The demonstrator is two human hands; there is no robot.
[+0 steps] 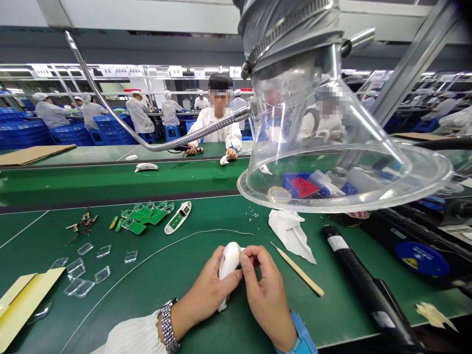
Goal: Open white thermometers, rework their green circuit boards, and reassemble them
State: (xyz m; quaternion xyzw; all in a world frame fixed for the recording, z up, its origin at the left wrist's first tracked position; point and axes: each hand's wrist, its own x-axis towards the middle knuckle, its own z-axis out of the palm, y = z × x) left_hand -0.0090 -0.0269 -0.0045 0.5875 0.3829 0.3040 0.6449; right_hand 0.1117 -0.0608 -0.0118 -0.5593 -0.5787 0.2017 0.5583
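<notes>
Fingers (250,254) around a white plastic shell (229,260) (left hand (208,290), right hand (265,297)).

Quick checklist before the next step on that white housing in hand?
Grip: left hand and right hand both on the white plastic housing: ok.
Housing seam: covered by the fingers: cannot tell.
Metal watch on left wrist, right beside the work: not ok.
Blue wristband on right wrist, grounded: cannot tell.
Wooden-handled pick lying within reach, beside the white cloth: ok.
Clear plastic pieces lying away from the hands: ok.
</notes>
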